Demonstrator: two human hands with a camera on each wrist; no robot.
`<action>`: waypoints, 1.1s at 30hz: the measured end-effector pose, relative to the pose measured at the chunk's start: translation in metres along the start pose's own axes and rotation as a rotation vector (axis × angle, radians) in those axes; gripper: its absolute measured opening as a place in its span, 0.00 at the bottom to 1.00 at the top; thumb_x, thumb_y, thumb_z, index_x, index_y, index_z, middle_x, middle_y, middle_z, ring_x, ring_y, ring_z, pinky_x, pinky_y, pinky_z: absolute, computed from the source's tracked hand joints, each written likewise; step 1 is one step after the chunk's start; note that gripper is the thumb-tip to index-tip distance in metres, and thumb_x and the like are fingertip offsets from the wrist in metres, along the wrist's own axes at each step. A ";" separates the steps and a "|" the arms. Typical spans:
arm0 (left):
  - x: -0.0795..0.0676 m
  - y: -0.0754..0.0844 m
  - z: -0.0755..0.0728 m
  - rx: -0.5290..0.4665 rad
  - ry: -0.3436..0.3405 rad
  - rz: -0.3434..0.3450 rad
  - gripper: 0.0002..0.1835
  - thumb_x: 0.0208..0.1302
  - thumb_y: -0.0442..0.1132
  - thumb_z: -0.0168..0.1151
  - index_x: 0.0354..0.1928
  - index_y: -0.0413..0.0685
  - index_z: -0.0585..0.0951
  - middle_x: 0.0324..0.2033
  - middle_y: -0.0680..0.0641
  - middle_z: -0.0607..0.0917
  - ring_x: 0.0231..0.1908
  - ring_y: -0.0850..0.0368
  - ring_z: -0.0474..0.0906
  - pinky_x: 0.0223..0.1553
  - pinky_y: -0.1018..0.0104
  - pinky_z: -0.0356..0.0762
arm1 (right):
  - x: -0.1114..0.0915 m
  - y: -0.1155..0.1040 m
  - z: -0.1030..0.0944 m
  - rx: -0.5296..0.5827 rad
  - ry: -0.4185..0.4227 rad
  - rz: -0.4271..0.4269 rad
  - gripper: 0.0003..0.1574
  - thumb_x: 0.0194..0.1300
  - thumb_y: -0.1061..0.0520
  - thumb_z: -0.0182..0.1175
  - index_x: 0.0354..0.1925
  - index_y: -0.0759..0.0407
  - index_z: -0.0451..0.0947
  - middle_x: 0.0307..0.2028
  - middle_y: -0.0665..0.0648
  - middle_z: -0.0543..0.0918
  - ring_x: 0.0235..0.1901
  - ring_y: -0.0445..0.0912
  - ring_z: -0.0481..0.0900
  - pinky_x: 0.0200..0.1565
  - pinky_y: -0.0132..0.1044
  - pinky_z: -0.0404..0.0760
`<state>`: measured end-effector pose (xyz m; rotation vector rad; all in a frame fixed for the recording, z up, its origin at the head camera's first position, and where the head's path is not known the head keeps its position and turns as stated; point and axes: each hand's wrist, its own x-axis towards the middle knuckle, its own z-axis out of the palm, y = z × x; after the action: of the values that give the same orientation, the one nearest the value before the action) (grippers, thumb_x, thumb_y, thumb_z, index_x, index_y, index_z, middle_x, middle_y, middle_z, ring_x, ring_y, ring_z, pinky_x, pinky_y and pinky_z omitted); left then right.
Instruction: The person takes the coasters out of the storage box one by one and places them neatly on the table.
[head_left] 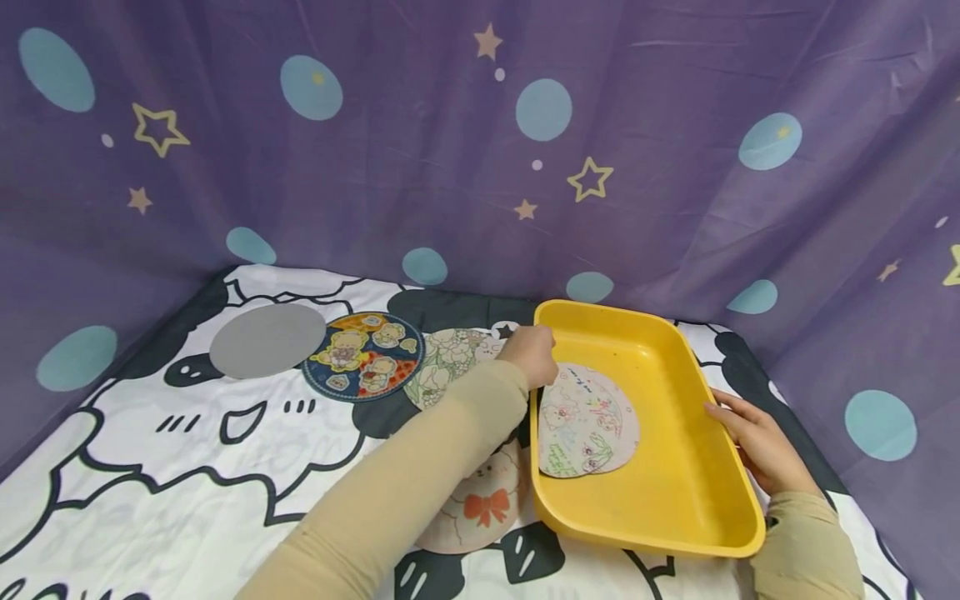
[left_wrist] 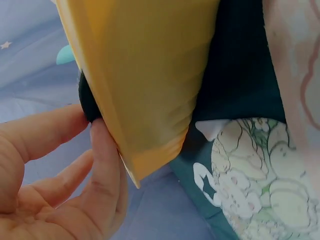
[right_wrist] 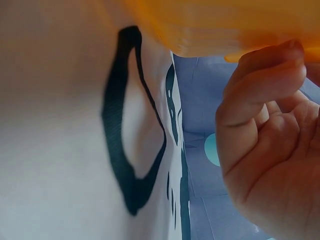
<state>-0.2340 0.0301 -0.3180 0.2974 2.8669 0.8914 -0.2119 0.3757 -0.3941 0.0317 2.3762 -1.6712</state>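
A yellow tray [head_left: 678, 500] with raised walls stands at the right of the cloth. Inside it, against the left wall, is a pale round mat [head_left: 592, 425] printed with coloured doodles. My left hand [head_left: 531, 354] is at the tray's far left rim. In the left wrist view, that hand's thumb and fingers pinch the mat's dark edge [left_wrist: 89, 102], which shows beyond the tray's wall [left_wrist: 150, 90]. On the opposite side, my right hand [head_left: 768, 442] grips the tray's right rim. Its bent fingers [right_wrist: 265, 82] show under the tray's edge in the right wrist view.
Left of the tray lie more round mats: a plain grey one [head_left: 267, 340], a dark blue one with bears [head_left: 365, 357], a green-patterned one [head_left: 442, 367] and a pinkish one with a red bow [head_left: 483, 512], partly behind my left sleeve. A purple curtain [head_left: 420, 167] hangs behind.
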 end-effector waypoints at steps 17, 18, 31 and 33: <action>-0.009 0.000 -0.006 -0.048 -0.095 -0.045 0.09 0.55 0.31 0.65 0.28 0.44 0.72 0.23 0.49 0.69 0.24 0.56 0.68 0.25 0.69 0.68 | 0.001 -0.001 0.000 -0.010 0.002 0.033 0.48 0.75 0.42 0.53 0.77 0.66 0.47 0.40 0.29 0.80 0.38 0.34 0.81 0.42 0.29 0.84; -0.009 0.000 -0.006 -0.045 -0.104 -0.041 0.09 0.55 0.31 0.65 0.28 0.44 0.72 0.22 0.49 0.69 0.24 0.56 0.68 0.25 0.70 0.68 | 0.001 -0.001 0.000 -0.010 0.001 0.035 0.48 0.75 0.41 0.53 0.77 0.66 0.46 0.40 0.29 0.80 0.38 0.34 0.81 0.42 0.29 0.84; -0.007 0.003 0.000 0.080 -0.167 0.014 0.05 0.61 0.33 0.60 0.30 0.44 0.74 0.21 0.50 0.67 0.22 0.56 0.64 0.24 0.68 0.66 | 0.001 -0.001 -0.001 0.037 0.003 0.040 0.45 0.74 0.42 0.54 0.77 0.62 0.51 0.40 0.31 0.82 0.38 0.35 0.82 0.41 0.30 0.84; -0.009 0.005 0.001 0.118 -0.159 0.032 0.02 0.62 0.33 0.60 0.34 0.43 0.77 0.25 0.48 0.73 0.25 0.55 0.68 0.27 0.67 0.70 | 0.001 -0.001 0.000 0.032 0.004 0.042 0.45 0.74 0.42 0.54 0.77 0.62 0.51 0.40 0.31 0.82 0.38 0.35 0.82 0.41 0.29 0.84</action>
<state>-0.2246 0.0331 -0.3158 0.4073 2.7789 0.6714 -0.2128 0.3754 -0.3928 0.0894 2.3348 -1.6916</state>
